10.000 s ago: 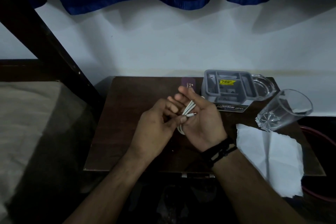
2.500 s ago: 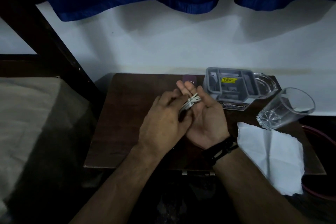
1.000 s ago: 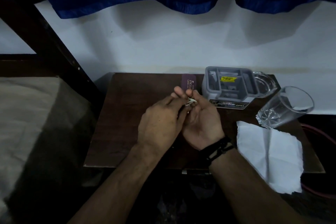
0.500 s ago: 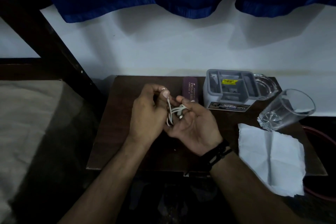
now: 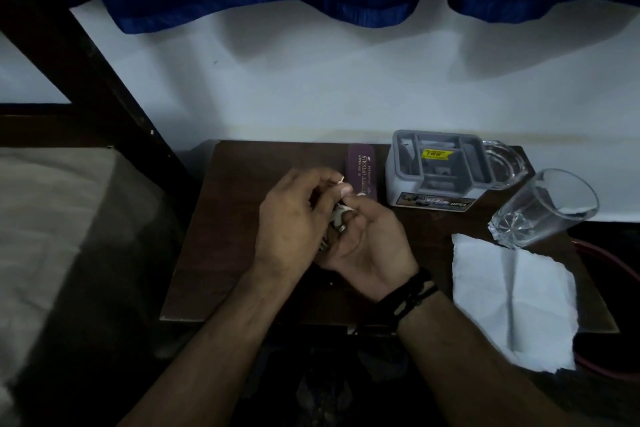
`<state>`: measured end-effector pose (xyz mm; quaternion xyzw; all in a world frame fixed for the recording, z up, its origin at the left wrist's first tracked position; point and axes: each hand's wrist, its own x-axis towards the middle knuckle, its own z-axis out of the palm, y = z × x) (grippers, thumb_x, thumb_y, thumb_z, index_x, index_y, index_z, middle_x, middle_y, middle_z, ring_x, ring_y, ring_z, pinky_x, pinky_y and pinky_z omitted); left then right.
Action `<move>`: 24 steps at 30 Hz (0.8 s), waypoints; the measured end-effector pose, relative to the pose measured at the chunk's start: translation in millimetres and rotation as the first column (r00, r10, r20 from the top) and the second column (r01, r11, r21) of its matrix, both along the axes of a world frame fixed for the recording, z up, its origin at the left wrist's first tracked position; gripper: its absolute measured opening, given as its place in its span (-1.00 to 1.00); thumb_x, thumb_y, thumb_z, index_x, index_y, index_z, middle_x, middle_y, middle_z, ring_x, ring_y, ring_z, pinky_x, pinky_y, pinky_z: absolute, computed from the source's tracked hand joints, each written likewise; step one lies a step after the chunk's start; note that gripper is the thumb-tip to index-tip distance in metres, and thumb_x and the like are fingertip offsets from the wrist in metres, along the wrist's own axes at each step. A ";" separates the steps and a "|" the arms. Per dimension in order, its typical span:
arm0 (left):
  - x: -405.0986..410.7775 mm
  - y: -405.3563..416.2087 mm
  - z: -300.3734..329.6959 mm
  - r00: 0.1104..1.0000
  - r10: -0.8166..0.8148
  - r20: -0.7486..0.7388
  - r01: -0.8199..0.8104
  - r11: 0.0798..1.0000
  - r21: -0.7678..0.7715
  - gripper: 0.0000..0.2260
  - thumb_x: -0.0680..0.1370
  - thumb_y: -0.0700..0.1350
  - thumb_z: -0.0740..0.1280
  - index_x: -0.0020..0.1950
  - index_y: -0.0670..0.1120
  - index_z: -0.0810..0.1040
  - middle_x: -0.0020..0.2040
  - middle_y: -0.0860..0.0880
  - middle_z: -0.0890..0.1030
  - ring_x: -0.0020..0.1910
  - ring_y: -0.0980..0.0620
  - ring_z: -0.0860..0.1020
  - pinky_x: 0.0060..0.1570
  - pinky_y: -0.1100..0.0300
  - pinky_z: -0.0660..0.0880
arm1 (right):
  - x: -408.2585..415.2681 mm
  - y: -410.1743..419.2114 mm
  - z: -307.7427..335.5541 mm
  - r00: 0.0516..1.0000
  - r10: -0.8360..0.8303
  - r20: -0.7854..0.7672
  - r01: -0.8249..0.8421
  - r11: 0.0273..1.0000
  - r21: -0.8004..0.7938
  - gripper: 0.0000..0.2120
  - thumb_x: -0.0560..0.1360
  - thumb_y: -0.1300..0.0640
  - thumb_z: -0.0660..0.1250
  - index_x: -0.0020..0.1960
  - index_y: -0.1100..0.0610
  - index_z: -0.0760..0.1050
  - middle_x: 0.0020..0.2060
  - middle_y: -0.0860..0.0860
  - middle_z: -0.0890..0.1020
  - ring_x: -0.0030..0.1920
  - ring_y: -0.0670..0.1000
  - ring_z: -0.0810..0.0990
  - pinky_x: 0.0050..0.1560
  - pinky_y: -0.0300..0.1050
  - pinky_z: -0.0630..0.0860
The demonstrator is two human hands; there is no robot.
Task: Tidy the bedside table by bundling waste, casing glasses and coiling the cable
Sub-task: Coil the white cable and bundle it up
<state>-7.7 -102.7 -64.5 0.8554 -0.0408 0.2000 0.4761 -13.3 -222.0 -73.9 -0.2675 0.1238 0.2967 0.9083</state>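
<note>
Both hands meet above the middle of the dark wooden bedside table (image 5: 221, 253). My right hand (image 5: 367, 239), palm up, curls its fingers around a small bundle of white cable (image 5: 337, 218). My left hand (image 5: 294, 218) pinches a cable end whose plug tip sticks up above its fingers, and it covers most of the bundle. A purple glasses case (image 5: 362, 168) lies shut on the table just behind the hands. A white paper napkin (image 5: 512, 302) lies unfolded at the table's right front, overhanging the edge.
A grey plastic organiser tray (image 5: 438, 170) with a yellow sticker stands at the back right, a clear dish (image 5: 505, 163) beside it. A clear drinking glass (image 5: 543, 208) stands right of it. A bed (image 5: 52, 236) and dark post (image 5: 90, 73) are left.
Over ten seconds both hands kept working the cable bundle between them. In the last half second the left hand came back over the bundle, pinching the plug end higher.
</note>
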 end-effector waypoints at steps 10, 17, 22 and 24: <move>-8.5 -5.5 -6.1 0.988 -0.147 0.035 0.115 0.882 0.457 -0.68 0.55 0.01 0.30 0.27 0.00 0.65 0.13 0.01 0.66 -0.01 -0.11 0.56 -0.03 -0.02 0.60 | 9.8 -6.6 -1.1 0.976 -0.209 -0.062 0.214 0.974 0.081 -0.72 0.65 0.12 0.23 0.33 0.12 0.49 0.26 0.13 0.66 0.13 0.07 0.68 0.23 0.00 0.58; -4.6 -8.7 -5.7 0.994 -0.106 -0.029 0.108 0.898 0.427 -0.69 0.48 -0.11 0.41 0.23 -0.02 0.66 0.04 -0.04 0.71 -0.08 -0.13 0.56 0.00 0.15 0.43 | 8.1 -5.7 0.6 0.973 -0.222 -0.065 0.225 0.973 0.048 -0.75 0.64 0.09 0.24 0.30 0.05 0.51 0.17 0.13 0.70 0.06 0.11 0.72 0.28 0.09 0.53; -5.6 -11.1 -5.5 0.998 -0.018 -0.068 0.043 0.916 0.398 -0.72 0.48 -0.06 0.46 0.18 0.01 0.66 0.01 -0.01 0.70 -0.05 -0.11 0.55 -0.05 0.11 0.45 | 7.6 -2.3 2.2 0.977 -0.207 -0.060 0.210 0.976 0.051 -0.75 0.64 0.09 0.24 0.27 0.08 0.53 0.35 0.13 0.60 0.11 0.09 0.68 0.30 0.04 0.52; -5.6 -10.5 -6.7 0.998 -0.008 -0.055 0.030 0.912 0.408 -0.74 0.47 -0.06 0.46 0.16 0.00 0.67 -0.01 -0.01 0.70 -0.07 -0.12 0.57 -0.07 0.10 0.47 | 6.7 -1.1 3.0 0.979 -0.198 -0.045 0.200 0.978 0.052 -0.76 0.65 0.08 0.22 0.27 0.09 0.53 0.37 0.13 0.58 0.14 0.10 0.67 0.33 0.05 0.50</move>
